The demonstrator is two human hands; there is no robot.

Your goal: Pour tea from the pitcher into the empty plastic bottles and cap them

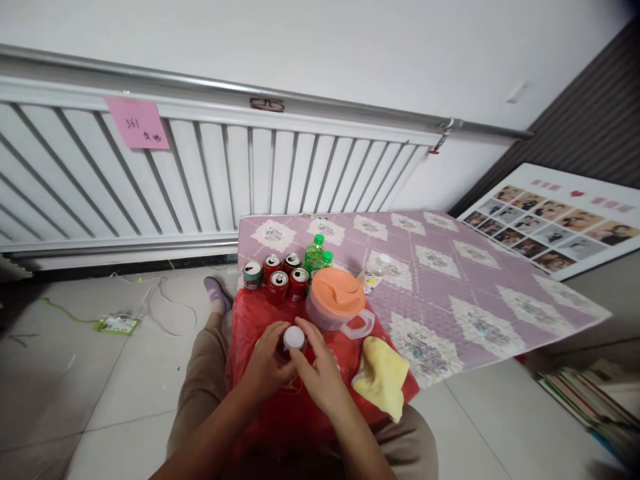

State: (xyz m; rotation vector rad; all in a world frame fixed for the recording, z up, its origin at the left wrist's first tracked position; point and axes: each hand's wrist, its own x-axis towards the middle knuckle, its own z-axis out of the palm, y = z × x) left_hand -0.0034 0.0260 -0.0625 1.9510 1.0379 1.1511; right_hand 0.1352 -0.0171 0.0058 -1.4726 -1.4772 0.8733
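My left hand (pixel 267 363) and my right hand (pixel 323 367) are both closed around a bottle with a white cap (pixel 294 338), seen from above. Fingers hide most of its body. Beneath it lies a red plastic sheet or bag (pixel 245 333). Just beyond my right hand stands a clear plastic pitcher (pixel 323 319) with an orange lid (pixel 337 291) and a handle on its right. A crumpled yellow cloth (pixel 383 373) lies to the right of that hand. Several drink cans (pixel 279 285), mostly red, are grouped past my left hand.
Two green bottles (pixel 314 252) stand behind the pitcher. A clear bottle (pixel 383 265) and a small packet (pixel 369 280) sit right of them on the purple patterned tablecloth (pixel 430 293). A white radiator (pixel 300 173) runs behind the table. A power strip (pixel 117 325) lies on the floor.
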